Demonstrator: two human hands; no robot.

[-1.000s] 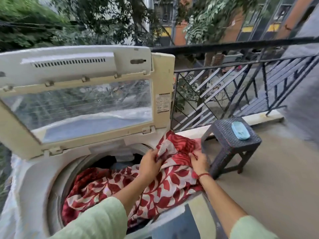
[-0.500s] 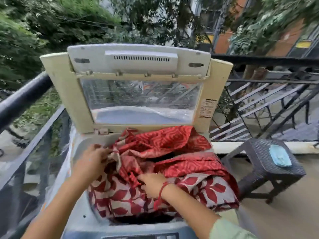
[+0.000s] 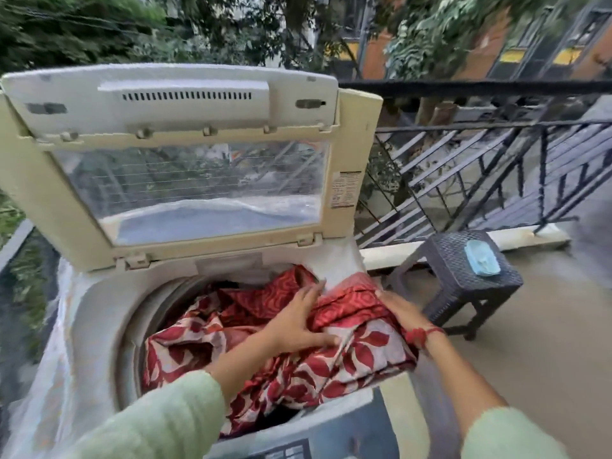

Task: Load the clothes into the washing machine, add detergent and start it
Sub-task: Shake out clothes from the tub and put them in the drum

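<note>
Two hands on red cloth point(image 3: 364, 356). Left hand point(image 3: 296, 321), earlier gripping at left rim, now centre, fingers spread flat, pressing. Right hand point(image 3: 399, 309) on fold at right rim; grip unclear. Cloth lower in washing machine point(image 3: 99, 309); right edge overhangs, loading unfinished.

Head view, down, close over washing machine point(image 3: 99, 326)

Two hands point(image 3: 294, 323) point(image 3: 399, 311), one washer point(image 3: 99, 309), one stool point(image 3: 453, 273)

Nothing can be read. A printed sticker point(image 3: 346, 190) on the right frame of the washing machine's point(image 3: 92, 313) raised lid point(image 3: 359, 134) is too blurred to make out, as are the markings on the near control panel point(image 3: 288, 453).
</note>
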